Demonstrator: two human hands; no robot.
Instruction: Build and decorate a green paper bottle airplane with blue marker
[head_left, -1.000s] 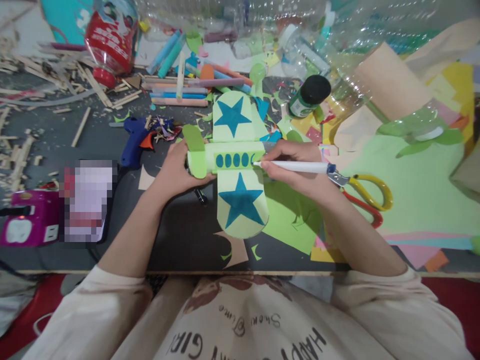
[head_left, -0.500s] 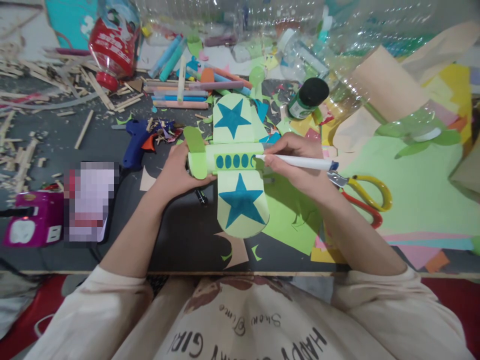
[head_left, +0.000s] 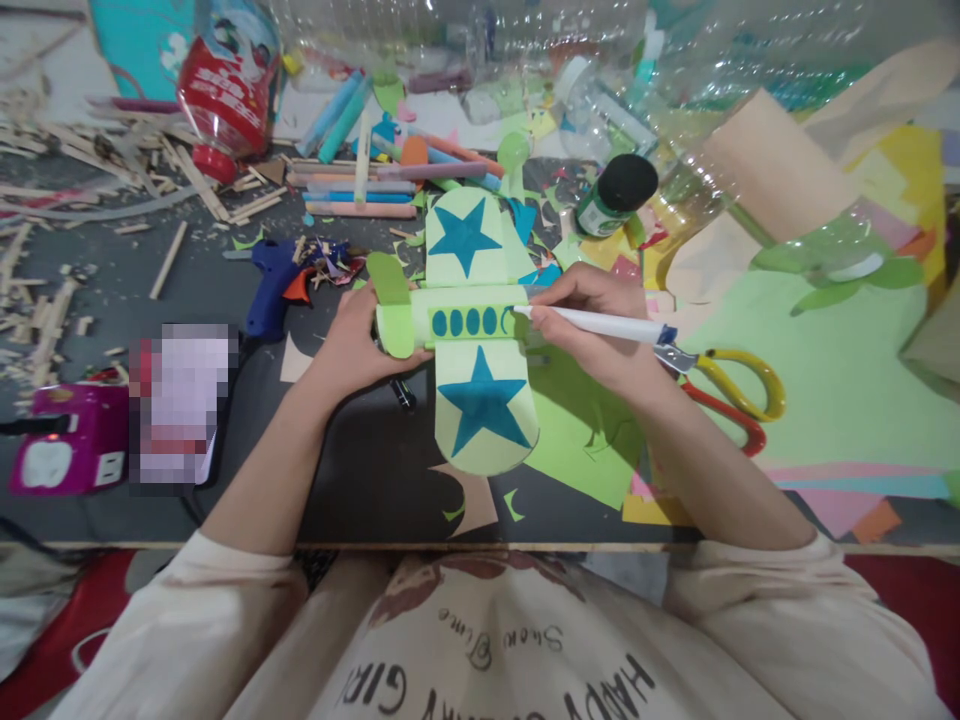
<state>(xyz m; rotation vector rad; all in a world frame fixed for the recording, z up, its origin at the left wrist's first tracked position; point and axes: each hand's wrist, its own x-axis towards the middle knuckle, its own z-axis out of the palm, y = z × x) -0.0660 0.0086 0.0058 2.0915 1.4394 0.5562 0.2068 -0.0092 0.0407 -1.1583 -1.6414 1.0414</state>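
Note:
A light green paper airplane model (head_left: 480, 300) lies crosswise in front of me, with a blue star on each wing and a row of blue ovals along its body. My left hand (head_left: 364, 335) is closed round its tail end, beside the darker green tail piece (head_left: 391, 305); some fingers are hidden behind it. In my right hand (head_left: 585, 315) is a white marker (head_left: 611, 325), pinched near its tip. The tip touches the body at the right end of the oval row, where a curved blue outline shows. A blue cap sits on the marker's rear end.
Scissors (head_left: 739, 390) with yellow and red handles lie by my right forearm. A blue glue gun (head_left: 270, 285), a phone (head_left: 184, 405) and a purple box (head_left: 71, 440) are at left. Markers (head_left: 360, 195), a black-capped jar (head_left: 619, 195) and a red-labelled bottle (head_left: 229, 95) stand or lie behind.
The marker tip has shifted very slightly up and right at the last outline. My left hand and the paper airplane stay in place.

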